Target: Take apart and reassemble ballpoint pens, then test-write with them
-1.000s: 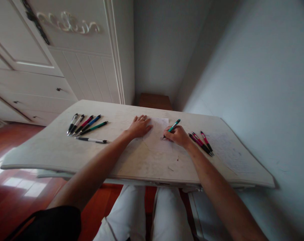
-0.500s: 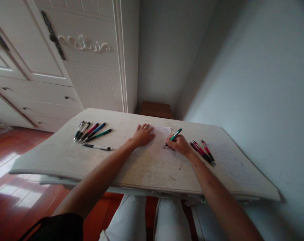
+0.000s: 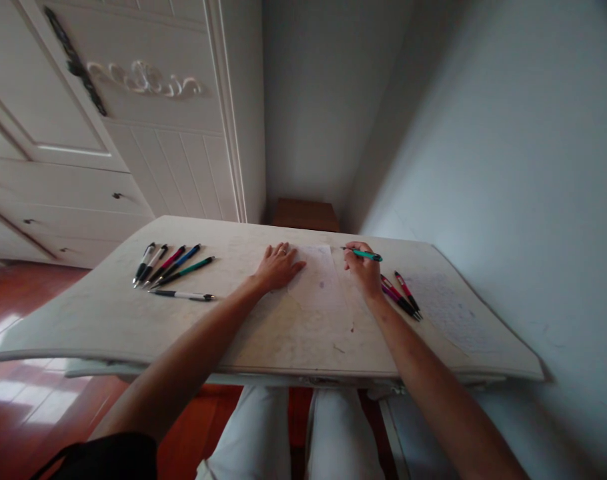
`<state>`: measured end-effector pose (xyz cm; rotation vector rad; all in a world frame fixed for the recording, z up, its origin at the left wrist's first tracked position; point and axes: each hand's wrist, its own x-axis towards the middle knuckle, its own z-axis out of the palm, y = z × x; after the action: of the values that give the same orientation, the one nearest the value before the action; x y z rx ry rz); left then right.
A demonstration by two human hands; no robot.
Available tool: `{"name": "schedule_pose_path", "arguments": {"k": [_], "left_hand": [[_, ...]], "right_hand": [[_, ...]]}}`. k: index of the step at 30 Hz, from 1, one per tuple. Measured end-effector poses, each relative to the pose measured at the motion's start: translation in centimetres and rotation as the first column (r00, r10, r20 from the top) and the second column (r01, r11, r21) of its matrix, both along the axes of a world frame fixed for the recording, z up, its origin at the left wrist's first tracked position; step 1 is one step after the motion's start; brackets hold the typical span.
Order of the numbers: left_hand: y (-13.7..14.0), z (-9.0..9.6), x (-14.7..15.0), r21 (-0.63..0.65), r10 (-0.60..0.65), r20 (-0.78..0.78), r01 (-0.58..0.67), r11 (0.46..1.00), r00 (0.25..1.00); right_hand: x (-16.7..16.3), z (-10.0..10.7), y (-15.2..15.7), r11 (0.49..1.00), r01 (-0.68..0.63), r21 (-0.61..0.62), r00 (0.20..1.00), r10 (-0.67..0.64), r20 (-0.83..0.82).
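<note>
My left hand (image 3: 279, 268) lies flat, fingers spread, on the left edge of a thin sheet of paper (image 3: 317, 277). Small faint marks show on that sheet, too blurred to read. Just right of the paper, my right hand (image 3: 362, 267) is closed around a green pen (image 3: 364, 254). The pen is held nearly level, its dark tip pointing left toward the paper's upper right corner. Close by on the right lie several pink and purple pens (image 3: 404, 297), partly behind my right hand.
The white table (image 3: 263, 340) has several pens (image 3: 171, 267) fanned out at its left, with a white and black pen (image 3: 181, 295) below them. A handwritten sheet (image 3: 448, 313) lies at right. A white cabinet (image 3: 183, 153) and a grey wall (image 3: 483, 167) border the table.
My right hand has lifted the green pen off the paper's middle and moved right and up, tilting the pen flatter. My left hand stays on the sheet. The view has shifted slightly right.
</note>
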<state>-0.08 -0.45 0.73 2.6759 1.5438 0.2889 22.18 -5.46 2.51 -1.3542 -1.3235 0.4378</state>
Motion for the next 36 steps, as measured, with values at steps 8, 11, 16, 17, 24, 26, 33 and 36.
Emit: {"name": "schedule_pose_path", "arguments": {"k": [8,11,16,17,24,26,33,36], "left_hand": [[-0.3,0.3,0.2,0.001,0.056,0.011,-0.056,0.998,0.998],[-0.3,0.4,0.3,-0.005,0.089,0.007,-0.089,0.996,0.996],[-0.2,0.2,0.3,-0.013,0.097,0.025,-0.097,0.995,0.995],[-0.2,0.2,0.3,-0.016,0.092,0.024,-0.092,0.996,0.995],[0.0,0.3,0.2,-0.082,0.014,0.017,-0.013,0.997,1.0],[0.2,0.2,0.1,-0.105,-0.014,0.017,0.015,0.994,1.0],[0.7,-0.2,-0.2,-0.103,-0.107,0.045,0.111,0.988,0.993],[0.8,-0.3,-0.2,-0.088,-0.111,0.059,0.116,0.989,0.992]], "right_hand": [[-0.1,-1.1,0.3,0.997,-0.079,-0.011,0.995,0.08,0.063],[0.0,-1.6,0.4,0.993,-0.12,0.014,0.989,0.119,0.093],[-0.1,-1.7,0.5,0.993,-0.104,-0.048,0.992,0.107,0.072],[-0.2,-1.6,0.5,0.993,-0.102,-0.06,0.993,0.105,0.056],[-0.5,-1.1,0.3,0.992,-0.101,-0.078,0.995,0.102,0.002],[-0.6,-0.9,0.1,0.993,-0.084,-0.087,0.996,0.084,-0.007],[-0.7,-0.5,-0.3,0.987,-0.126,-0.098,0.991,0.12,-0.064],[-0.6,-0.6,0.3,0.974,-0.217,-0.059,0.949,0.196,-0.246]]}}
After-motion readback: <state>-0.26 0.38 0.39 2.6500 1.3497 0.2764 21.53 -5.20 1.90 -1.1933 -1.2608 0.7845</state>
